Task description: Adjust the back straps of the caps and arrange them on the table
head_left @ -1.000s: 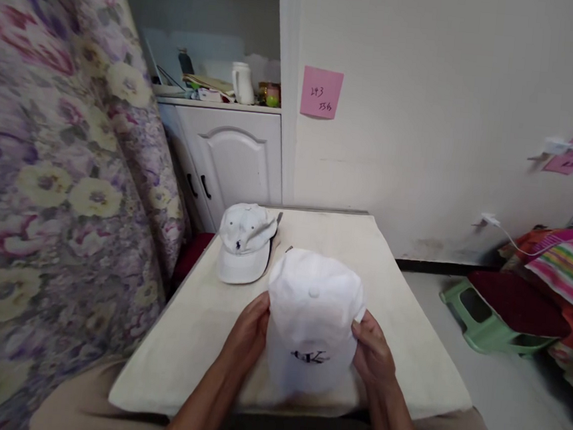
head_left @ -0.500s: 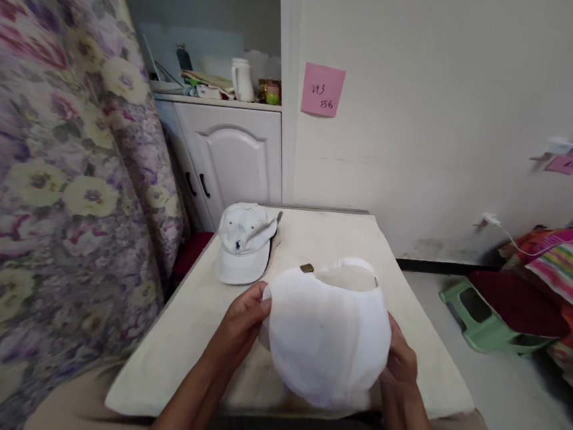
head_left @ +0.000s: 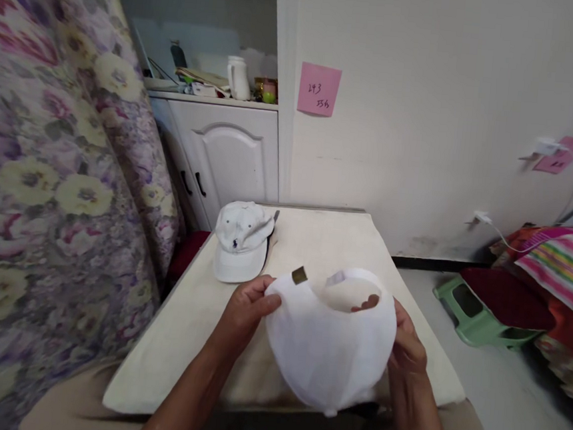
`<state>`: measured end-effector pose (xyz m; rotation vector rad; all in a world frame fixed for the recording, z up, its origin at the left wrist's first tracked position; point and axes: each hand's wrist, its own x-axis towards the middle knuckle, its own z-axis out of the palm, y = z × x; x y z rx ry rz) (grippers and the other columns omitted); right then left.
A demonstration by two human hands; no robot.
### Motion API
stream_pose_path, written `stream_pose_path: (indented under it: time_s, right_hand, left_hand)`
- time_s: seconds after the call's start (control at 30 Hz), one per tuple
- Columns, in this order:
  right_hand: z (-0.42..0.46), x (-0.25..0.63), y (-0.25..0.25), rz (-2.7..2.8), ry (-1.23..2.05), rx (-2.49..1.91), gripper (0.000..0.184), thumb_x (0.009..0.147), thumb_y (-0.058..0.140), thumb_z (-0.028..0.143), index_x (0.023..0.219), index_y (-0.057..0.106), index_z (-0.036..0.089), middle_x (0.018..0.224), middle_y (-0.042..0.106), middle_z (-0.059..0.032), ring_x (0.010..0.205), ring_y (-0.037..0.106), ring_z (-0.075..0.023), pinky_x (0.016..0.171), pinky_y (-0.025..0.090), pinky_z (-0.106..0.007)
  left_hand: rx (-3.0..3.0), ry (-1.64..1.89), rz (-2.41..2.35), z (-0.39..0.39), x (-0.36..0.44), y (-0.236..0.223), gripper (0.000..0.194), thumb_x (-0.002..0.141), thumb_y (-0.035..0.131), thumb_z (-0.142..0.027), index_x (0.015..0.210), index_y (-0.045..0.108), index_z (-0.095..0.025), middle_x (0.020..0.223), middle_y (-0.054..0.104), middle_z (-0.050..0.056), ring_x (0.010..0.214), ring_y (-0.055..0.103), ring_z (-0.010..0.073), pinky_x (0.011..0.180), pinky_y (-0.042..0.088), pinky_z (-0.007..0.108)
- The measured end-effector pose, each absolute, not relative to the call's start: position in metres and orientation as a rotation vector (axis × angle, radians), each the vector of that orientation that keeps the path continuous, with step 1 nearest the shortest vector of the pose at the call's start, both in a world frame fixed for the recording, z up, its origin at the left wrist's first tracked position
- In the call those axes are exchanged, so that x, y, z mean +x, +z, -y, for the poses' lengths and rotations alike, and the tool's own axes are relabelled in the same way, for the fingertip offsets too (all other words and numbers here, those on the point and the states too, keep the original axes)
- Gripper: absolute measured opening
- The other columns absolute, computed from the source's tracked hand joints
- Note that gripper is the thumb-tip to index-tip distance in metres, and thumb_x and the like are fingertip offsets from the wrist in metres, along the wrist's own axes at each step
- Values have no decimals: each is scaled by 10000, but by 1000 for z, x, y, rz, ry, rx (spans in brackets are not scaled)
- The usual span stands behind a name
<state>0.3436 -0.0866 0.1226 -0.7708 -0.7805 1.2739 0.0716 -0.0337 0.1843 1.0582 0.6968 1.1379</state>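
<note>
A white baseball cap [head_left: 327,352] is held up over the near part of the table, crown toward me and back opening at the top. My left hand [head_left: 248,309] pinches its left edge between thumb and fingers, close beside a brass-coloured buckle [head_left: 299,275]. My right hand [head_left: 408,346] grips the right edge, and some of its fingertips show through the back opening. The strap [head_left: 354,275] curves from the right side, its free end apart from the buckle. A second, pale cap [head_left: 242,238] with a small dark logo rests on the table at the far left.
The table [head_left: 329,235] has a cream cover. A floral curtain [head_left: 66,209] hangs close on the left. Behind stands a white cabinet [head_left: 236,150] with a jug [head_left: 239,78] on its shelf. A green stool [head_left: 463,311] with a dark red top is on the floor at right.
The held cap has tilted, and its back opening now looks wider, with buckle and strap end further apart. Fingertips of my right hand have come into view through the opening.
</note>
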Motion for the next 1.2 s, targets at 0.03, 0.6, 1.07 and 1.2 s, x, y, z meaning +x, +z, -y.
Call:
stream_pose_path:
  time_s: [0.03,0.6,1.07,1.2]
  right_hand:
    - [92,346,120,815,1308,-793,372,586,797,387,903,689,226,817,725,-74,767,673,-286,694,531,-374]
    - [159,359,151,1640,1618,-649,563,639,789,599,994,742,165,976,687,-98,891,615,-260,802,469,-342]
    - [143,339,182,1344,1460,-938,192,900,675,384,877,667,194,799,661,-17,696,554,-118,633,408,-222]
    - [139,331,186,1309,1426,-1014,252,896,679,421,840,650,177,677,658,-4,559,500,-90,534,358,-207]
  left_hand:
    - [1095,1093,-714,38,68,182,288,655,864,-355,732,698,-132,653,680,49,554,579,164,545,430,241]
    - [1227,840,-971,79,72,175,297,787,753,-412,762,579,-173,661,566,-35,575,478,107,529,347,199]
    - [1701,647,-949,93,62,212,238,929,582,-407,959,661,-184,823,612,5,739,519,150,640,392,243]
    - [1507,648,-884,96,68,206,246,878,648,-415,892,650,-169,743,584,-12,666,496,134,588,364,231]
